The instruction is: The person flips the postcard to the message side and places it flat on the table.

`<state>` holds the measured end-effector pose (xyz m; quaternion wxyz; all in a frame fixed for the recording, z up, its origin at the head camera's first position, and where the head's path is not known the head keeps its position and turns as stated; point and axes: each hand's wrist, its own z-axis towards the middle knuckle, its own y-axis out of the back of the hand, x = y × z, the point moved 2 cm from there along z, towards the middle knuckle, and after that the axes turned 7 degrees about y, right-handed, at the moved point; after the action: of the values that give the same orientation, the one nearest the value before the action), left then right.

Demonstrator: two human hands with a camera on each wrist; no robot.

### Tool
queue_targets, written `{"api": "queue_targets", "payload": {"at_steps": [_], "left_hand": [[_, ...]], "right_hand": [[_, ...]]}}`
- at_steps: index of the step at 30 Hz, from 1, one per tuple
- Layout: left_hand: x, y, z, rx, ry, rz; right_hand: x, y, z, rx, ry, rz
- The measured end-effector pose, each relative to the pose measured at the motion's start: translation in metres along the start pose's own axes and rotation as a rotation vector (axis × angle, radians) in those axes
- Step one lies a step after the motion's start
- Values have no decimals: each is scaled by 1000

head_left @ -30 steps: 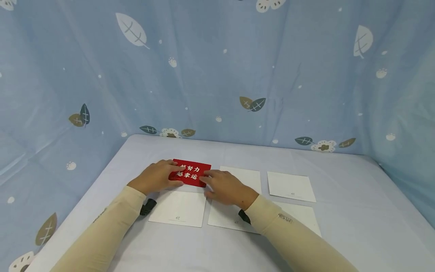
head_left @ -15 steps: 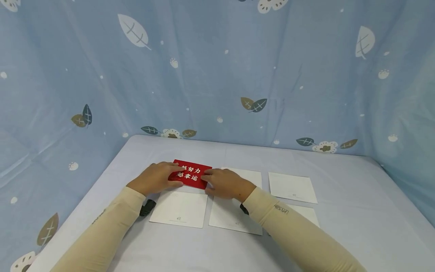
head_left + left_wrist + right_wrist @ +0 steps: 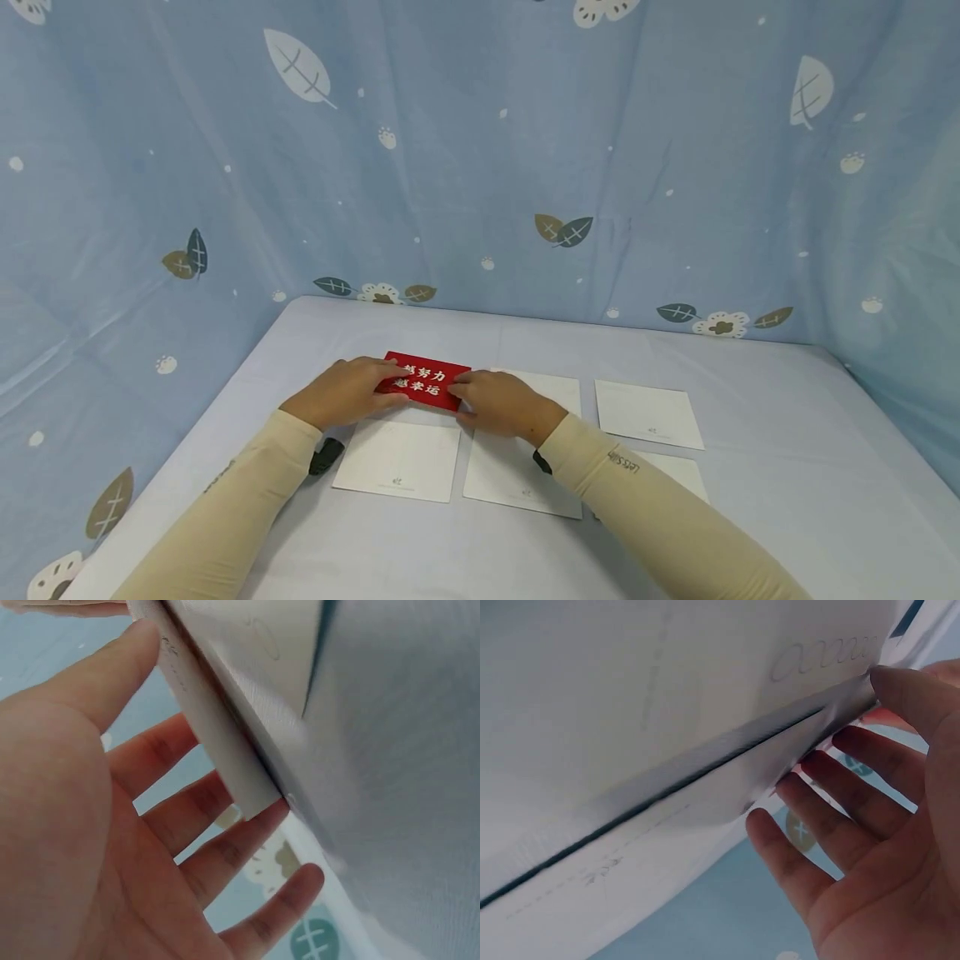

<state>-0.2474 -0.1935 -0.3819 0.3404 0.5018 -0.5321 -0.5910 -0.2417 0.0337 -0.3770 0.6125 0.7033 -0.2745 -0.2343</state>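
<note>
A red card (image 3: 429, 377) with white lettering is held by both hands at the back left of the table. My left hand (image 3: 341, 392) grips its left end, with fingertips over the red face and the thumb at the near edge. In the left wrist view, the card's pale underside (image 3: 214, 735) shows between thumb and fingers. My right hand (image 3: 502, 404) holds the right end, its fingertips overlapping the corner. From the right wrist, a bit of red shows behind the thumb (image 3: 900, 690). One white card (image 3: 401, 462) lies just in front of the red one.
Several other white cards lie face down: a front-middle card (image 3: 517, 483) and a back-middle card (image 3: 551, 385) partly under the right hand, a back-right card (image 3: 648, 417), and a front-right card (image 3: 678, 471) mostly behind the sleeve. A blue patterned curtain (image 3: 450, 167) hangs behind the white-covered table (image 3: 787, 450).
Both hands keep hold of the red card, which has shifted only slightly. The right forearm has moved a little, hiding more of the front-right white card than a second ago.
</note>
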Motion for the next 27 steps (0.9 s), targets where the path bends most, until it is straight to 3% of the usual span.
{"api": "queue_targets", "payload": {"at_steps": [13,21,27], "left_hand": [[0,3,0,26,-14,-43],[2,7,-1,52,10,-91],[6,15,-3,31,-29,-80]], "right_hand": [[-4,3,-3,-89,34,33],[-7,4,-8,-102,27,76],[-6,5,-12,-112,32,82]]}}
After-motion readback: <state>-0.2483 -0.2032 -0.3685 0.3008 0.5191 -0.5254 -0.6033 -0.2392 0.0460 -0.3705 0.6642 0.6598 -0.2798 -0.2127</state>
